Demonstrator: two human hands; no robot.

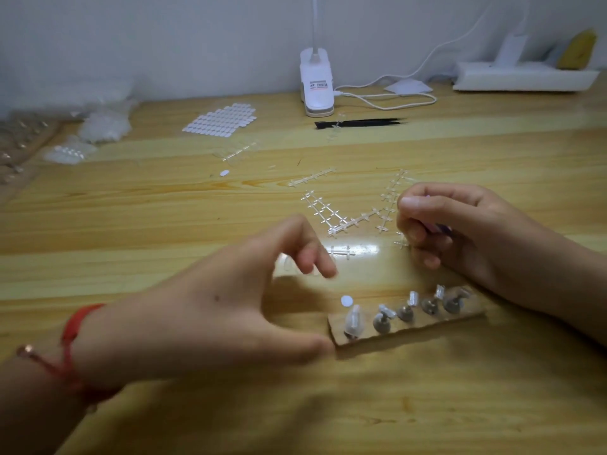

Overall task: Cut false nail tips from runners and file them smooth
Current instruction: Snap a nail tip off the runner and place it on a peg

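Note:
Several clear plastic runners lie scattered on the wooden table, stripped of tips. A cardboard strip near the front carries several small stands with clear nail tips on them. My left hand hovers left of the strip, fingers loosely curved, thumb near the strip's left end, a blurred clear piece just beyond its fingertips. My right hand is curled above the strip's right side and grips a small purple tool, mostly hidden in the palm. A small white sticky dot lies by the strip.
A sheet of white adhesive tabs lies at the back centre. Black tweezers rest beside a white clip lamp with its cable. Bags of nail tips sit at the back left, a power strip at the back right.

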